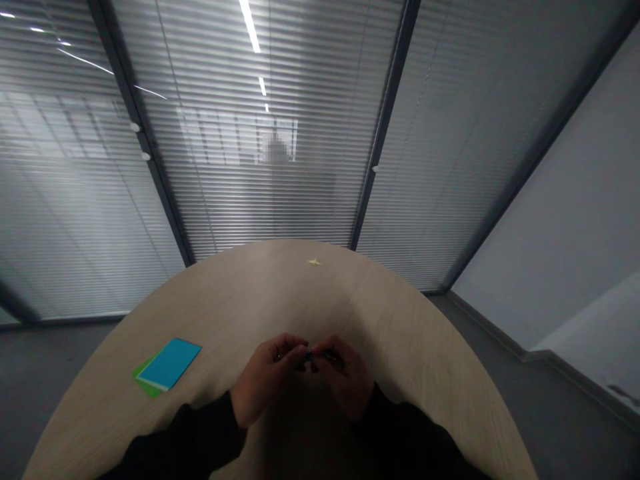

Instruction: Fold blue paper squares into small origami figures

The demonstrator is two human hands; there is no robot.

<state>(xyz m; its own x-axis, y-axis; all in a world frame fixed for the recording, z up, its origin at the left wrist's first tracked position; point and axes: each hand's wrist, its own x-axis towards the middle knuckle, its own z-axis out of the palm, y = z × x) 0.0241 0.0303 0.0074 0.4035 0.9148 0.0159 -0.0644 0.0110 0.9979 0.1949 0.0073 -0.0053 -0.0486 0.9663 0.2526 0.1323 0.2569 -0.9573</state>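
And there, the left hand (265,377) and right hand (345,377) pinched a tiny dark piece (309,357) between them above the counter (350,293), a blue card (169,363) lying lower left.

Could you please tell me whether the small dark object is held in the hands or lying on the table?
Held: the left hand and the right hand pinch the small dark object between them.
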